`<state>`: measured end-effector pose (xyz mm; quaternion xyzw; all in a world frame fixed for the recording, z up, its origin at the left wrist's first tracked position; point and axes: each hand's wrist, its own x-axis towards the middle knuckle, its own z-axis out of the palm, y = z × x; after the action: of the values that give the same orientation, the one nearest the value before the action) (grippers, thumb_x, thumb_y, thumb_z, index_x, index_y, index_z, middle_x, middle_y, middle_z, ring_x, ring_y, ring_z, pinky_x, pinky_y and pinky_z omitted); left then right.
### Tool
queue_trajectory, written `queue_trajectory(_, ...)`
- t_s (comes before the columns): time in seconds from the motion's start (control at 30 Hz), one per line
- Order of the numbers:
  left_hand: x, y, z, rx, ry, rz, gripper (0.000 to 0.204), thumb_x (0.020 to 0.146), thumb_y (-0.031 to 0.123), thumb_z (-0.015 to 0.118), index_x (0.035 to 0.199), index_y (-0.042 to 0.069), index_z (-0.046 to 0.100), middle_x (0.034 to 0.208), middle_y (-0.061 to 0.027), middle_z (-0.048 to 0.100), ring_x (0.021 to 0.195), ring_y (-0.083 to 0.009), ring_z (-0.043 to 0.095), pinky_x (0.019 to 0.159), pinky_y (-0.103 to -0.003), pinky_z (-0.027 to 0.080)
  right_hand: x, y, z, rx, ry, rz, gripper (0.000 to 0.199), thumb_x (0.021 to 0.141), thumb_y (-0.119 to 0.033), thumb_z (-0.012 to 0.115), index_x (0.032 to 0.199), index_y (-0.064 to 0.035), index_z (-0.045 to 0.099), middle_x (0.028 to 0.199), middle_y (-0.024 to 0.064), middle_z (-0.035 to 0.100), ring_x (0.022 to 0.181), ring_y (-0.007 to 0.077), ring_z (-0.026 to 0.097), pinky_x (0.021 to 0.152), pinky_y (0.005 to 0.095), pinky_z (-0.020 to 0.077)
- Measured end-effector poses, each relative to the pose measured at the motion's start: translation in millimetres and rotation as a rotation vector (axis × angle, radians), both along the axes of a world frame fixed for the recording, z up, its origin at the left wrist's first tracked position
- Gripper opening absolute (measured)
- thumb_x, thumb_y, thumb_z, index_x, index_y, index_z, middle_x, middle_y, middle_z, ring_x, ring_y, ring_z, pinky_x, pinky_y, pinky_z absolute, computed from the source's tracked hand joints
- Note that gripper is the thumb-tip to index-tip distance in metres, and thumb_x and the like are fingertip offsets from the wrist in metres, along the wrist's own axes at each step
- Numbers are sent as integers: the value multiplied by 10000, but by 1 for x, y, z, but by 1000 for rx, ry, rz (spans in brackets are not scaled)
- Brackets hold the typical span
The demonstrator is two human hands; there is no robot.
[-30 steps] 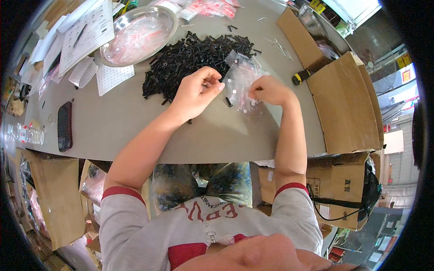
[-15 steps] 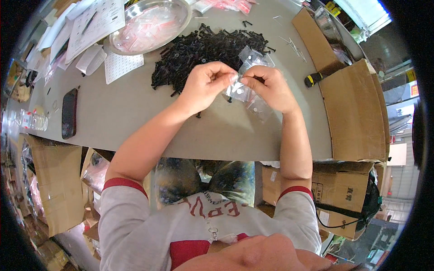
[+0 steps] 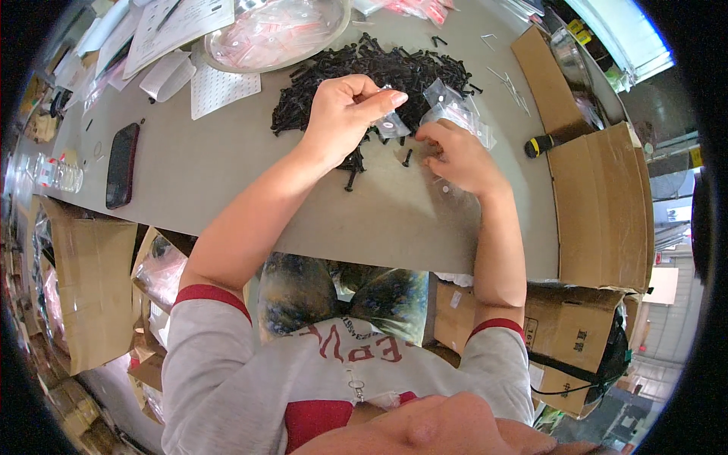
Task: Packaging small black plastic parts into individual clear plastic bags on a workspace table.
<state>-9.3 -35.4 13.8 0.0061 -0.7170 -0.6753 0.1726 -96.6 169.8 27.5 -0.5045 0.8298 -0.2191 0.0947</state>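
My left hand (image 3: 339, 121) pinches a small clear zip bag (image 3: 391, 125) between thumb and fingers; the bag hangs at the near edge of a heap of black bolts (image 3: 299, 106). To its right, my right hand (image 3: 464, 161) has its thumb and fingers apart, with nothing visible between them. A loose black bolt (image 3: 408, 158) lies on the table between the two hands. Other clear bags (image 3: 479, 130) lie just beyond my right hand, and another bag is partly hidden beneath it. A few bolts (image 3: 350, 178) lie near my left wrist.
A steel tray (image 3: 345, 30) of red-edged plastic bags stands at the back left, beside papers (image 3: 178, 30). A phone (image 3: 123, 165) and a clear bottle (image 3: 61, 174) are far left. Thin metal rods (image 3: 509, 89), a yellow-black tool (image 3: 540, 145) and cardboard boxes (image 3: 599, 205) line the right.
Both hands were together at the small bag. My right hand has let go and drawn away to the right, its fingers parting. My left hand still holds the bag. The view has shifted slightly.
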Motion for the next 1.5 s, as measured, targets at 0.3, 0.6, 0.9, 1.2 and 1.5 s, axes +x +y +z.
queue_trajectory(0.3, -5, 5, -2, 453, 135, -54, 132, 875, 128, 647, 898, -2, 660, 753, -7, 617, 663, -40, 519, 593, -190, 399, 16, -24, -2, -100, 324, 142, 133, 670, -70, 637, 798, -61, 606, 846, 83, 556, 813, 278, 586, 710, 385, 492)
queue_trajectory(0.6, -5, 6, 2, 421, 156, 27, 199, 842, 132, 687, 987, -1, 659, 789, -7, 634, 619, -45, 495, 558, -193, 389, 18, -48, -22, -178, 701, 210, 99, 692, -122, 568, 790, -109, 564, 771, 32, 551, 752, 191, 585, 676, 341, 488)
queue_trajectory(0.9, -9, 8, -4, 61, 99, 10, 243, 776, 185, 752, 777, 50, 550, 737, -19, 588, 622, -66, 520, 556, -227, 433, 11, -29, -10, -413, 65, -96, 280, 674, 28, 660, 915, -38, 534, 827, 99, 594, 791, 201, 609, 684, 316, 488)
queue_trajectory(1.2, -2, 21, -17, -63, -10, -257, 304, 796, 276, 738, 856, 41, 555, 733, 24, 521, 697, -62, 465, 618, -224, 397, 18, -30, 1, -801, -406, -39, 229, 813, 4, 650, 1001, -28, 524, 891, 21, 564, 802, 111, 553, 730, 249, 465)
queue_trajectory(1.5, -5, 11, -4, 283, 121, -156, 180, 886, 227, 635, 890, 83, 526, 843, 15, 553, 792, -62, 524, 736, -223, 408, 11, -26, -18, -99, 173, -237, 246, 669, 22, 598, 904, -16, 537, 818, 192, 634, 788, 384, 619, 693, 451, 494)
